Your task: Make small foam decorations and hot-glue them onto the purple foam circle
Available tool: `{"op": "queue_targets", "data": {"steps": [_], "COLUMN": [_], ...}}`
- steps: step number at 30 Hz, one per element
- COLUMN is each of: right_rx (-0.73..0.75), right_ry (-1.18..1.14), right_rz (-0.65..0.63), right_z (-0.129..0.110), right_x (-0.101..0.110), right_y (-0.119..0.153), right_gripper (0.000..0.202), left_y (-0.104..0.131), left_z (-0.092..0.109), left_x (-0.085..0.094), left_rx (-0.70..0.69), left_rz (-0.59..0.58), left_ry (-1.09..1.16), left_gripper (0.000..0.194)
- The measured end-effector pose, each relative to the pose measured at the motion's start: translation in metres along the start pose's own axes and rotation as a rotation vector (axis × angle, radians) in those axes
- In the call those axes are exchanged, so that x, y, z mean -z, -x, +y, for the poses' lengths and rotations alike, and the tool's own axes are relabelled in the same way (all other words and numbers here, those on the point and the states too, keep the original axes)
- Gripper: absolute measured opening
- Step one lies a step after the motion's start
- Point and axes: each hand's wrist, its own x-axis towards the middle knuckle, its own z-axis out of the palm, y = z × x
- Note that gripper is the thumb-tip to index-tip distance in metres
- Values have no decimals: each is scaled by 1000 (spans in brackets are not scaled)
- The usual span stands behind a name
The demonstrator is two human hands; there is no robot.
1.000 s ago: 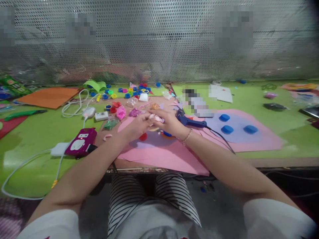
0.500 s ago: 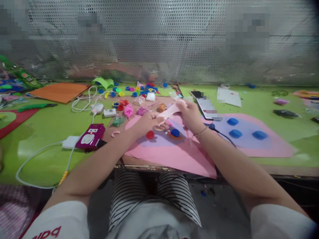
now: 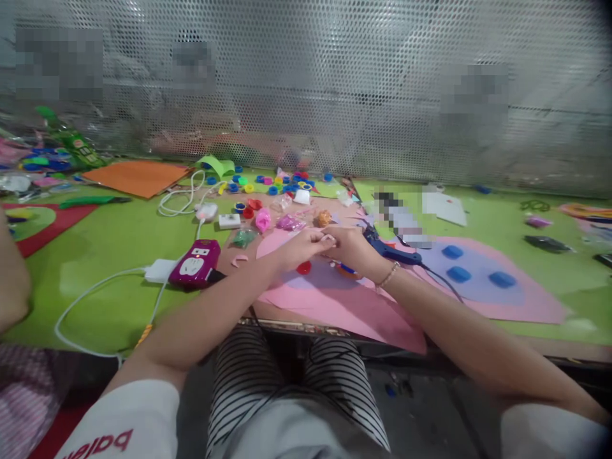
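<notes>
My left hand and my right hand meet over the pink paper. Both have their fingers closed on a small piece of pale pink, soft, clay-like stuff, mostly hidden between them. Below them a red bottle cap sits on a lilac shape on that paper, and a blue and orange round piece is partly covered by my right hand. Just right of my right hand lies a dark blue glue gun. An orange-brown lump in clear wrap and a pink packet lie beyond my fingers.
A purple power socket with white cables stands left. Several loose caps lie at the back. Blue caps rest on another pink and lilac sheet at right, near a phone. Another person's arm shows at far left.
The pale pink stuff was stretched in a long strip between my hands; now my hands are together and it is bunched small. The glue gun shows more. The view has shifted slightly.
</notes>
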Motion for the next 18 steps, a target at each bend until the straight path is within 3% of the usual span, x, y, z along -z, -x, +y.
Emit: {"op": "queue_targets", "data": {"steps": [4, 6, 7, 8, 10, 11, 14, 18], "right_rx": [-25, 114, 144, 97, -108, -211, -414, -451], "right_ry": [1, -156, -206, -218, -70, 37, 248, 247], "right_rz": [-149, -290, -274, -143, 98, 123, 25, 30], "right_z": [7, 22, 32, 43, 61, 69, 80, 77], "right_x": [18, 28, 32, 35, 34, 32, 16, -3], "right_y": [-18, -34, -43, -52, -68, -73, -82, -86], "right_gripper": [12, 26, 32, 35, 32, 30, 31, 30], "left_y": [-5, -7, -8, -10, -12, -12, -12, -10], "left_z": [3, 9, 12, 14, 18, 19, 19, 17], "left_x": [8, 12, 14, 17, 20, 22, 23, 23], "left_rx": [-40, -114, -152, -174, -147, -114, -50, -52], "left_rz": [54, 195, 287, 376, 505, 544, 589, 543], "left_ry": [103, 183, 234, 289, 381, 408, 378, 335], "left_gripper": [29, 25, 22, 20, 21, 24, 25, 11]}}
